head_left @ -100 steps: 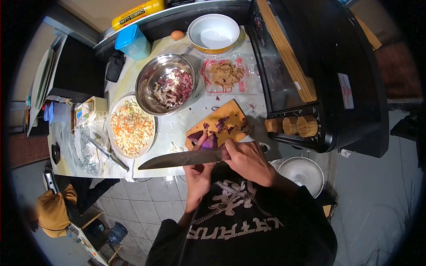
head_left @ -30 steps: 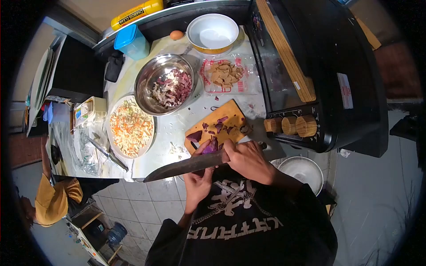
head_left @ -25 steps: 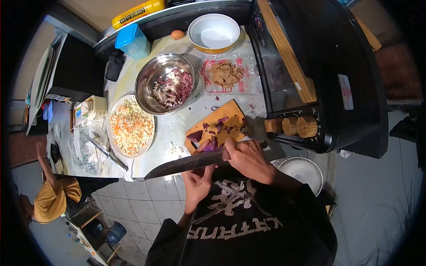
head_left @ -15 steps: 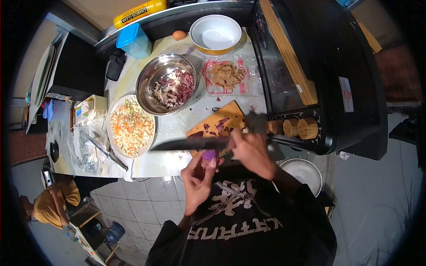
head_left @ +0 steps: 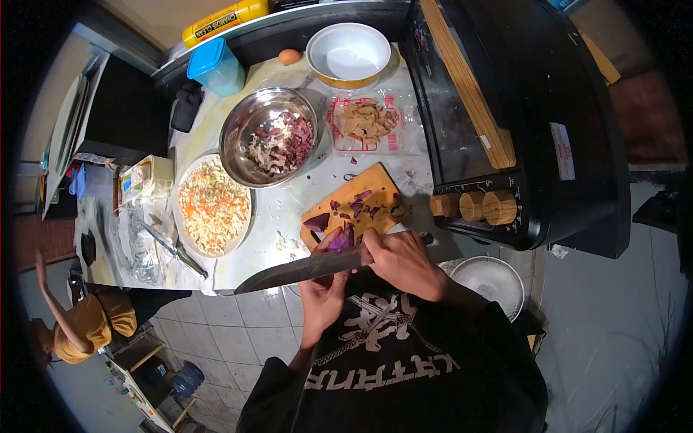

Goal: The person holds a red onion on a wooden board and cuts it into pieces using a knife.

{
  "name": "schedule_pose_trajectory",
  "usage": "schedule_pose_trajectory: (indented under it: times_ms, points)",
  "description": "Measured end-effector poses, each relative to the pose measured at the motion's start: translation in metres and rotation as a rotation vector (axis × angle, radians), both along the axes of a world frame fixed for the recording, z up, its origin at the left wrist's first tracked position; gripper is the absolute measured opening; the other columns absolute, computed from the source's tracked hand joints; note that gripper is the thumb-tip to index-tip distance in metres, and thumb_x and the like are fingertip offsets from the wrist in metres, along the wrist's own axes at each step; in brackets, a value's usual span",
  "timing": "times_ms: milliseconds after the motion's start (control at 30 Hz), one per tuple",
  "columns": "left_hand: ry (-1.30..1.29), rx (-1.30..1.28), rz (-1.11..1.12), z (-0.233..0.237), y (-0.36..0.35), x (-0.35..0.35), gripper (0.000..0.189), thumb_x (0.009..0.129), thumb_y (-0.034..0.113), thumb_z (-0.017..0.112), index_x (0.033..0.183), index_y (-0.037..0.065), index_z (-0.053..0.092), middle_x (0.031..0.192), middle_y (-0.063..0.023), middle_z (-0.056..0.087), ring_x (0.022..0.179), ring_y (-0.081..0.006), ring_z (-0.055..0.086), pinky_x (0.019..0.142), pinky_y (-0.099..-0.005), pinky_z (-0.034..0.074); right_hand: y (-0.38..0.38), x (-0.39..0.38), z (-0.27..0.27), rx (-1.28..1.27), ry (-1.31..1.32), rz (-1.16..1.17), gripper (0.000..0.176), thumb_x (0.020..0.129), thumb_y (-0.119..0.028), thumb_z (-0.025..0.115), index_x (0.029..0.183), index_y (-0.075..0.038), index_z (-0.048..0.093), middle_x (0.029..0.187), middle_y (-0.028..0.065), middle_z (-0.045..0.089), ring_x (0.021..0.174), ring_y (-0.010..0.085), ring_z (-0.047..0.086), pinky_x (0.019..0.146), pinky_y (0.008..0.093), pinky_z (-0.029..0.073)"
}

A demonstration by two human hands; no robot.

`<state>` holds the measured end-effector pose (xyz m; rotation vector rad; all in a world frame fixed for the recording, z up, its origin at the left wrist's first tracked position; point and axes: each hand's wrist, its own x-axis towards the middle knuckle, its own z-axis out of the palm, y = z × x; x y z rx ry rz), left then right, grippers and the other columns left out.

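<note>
My right hand (head_left: 404, 261) is closed round the handle end of a long, dark-bladed knife (head_left: 289, 274). Its blade points left and passes in front of my left hand (head_left: 325, 289). The left fingers grip a chunk of purple vegetable (head_left: 342, 239), which looks like sweet potato, close to the blade. Part of that hand is hidden behind the knife. Just beyond both hands lies a wooden cutting board (head_left: 379, 180) with several dark purple pieces (head_left: 357, 206) scattered over it and a larger wedge (head_left: 316, 222) at its left.
A steel bowl (head_left: 234, 148) holds chopped purple and white bits. Beside it stands a plate (head_left: 244, 234) of shredded white and orange vegetables. Brown slices (head_left: 369, 121) lie on a plastic bag. A black oven (head_left: 498, 108) bounds the right; another person (head_left: 86, 321) is at far left.
The knife has come down towards me and tilted, its tip lower. My left hand has turned the purple chunk towards the board. The other person has raised an arm.
</note>
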<state>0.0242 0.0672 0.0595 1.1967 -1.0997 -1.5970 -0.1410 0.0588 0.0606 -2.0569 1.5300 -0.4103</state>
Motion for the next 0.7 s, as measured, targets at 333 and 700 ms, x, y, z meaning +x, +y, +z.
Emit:
schedule_pose_trajectory:
  times_ms: [333, 700]
  points:
    - [-0.026, -0.048, -0.038, -0.002, -0.001, -0.001, 0.036, 0.089, 0.0, 0.057, 0.123, -0.007, 0.047, 0.124, -0.0123, 0.052, 0.087, -0.0109, 0.056, 0.078, -0.0238, 0.048, 0.0, -0.002, -0.001, 0.017, -0.006, -0.013, 0.019, 0.084, -0.013, 0.055, 0.091, 0.003, 0.049, 0.058, 0.0188, 0.058, 0.058, 0.0365, 0.062, 0.053, 0.0433, 0.047]
    - [-0.015, -0.063, 0.076, 0.0, 0.0, -0.003, 0.033, 0.086, 0.002, 0.062, 0.116, -0.008, 0.052, 0.12, -0.0166, 0.057, 0.102, -0.0188, 0.059, 0.084, -0.0292, 0.049, -0.001, 0.004, -0.014, -0.089, -0.018, -0.094, 0.017, 0.073, -0.008, 0.063, 0.08, -0.001, 0.05, 0.06, 0.0153, 0.06, 0.056, 0.0342, 0.061, 0.052, 0.0433, 0.047]
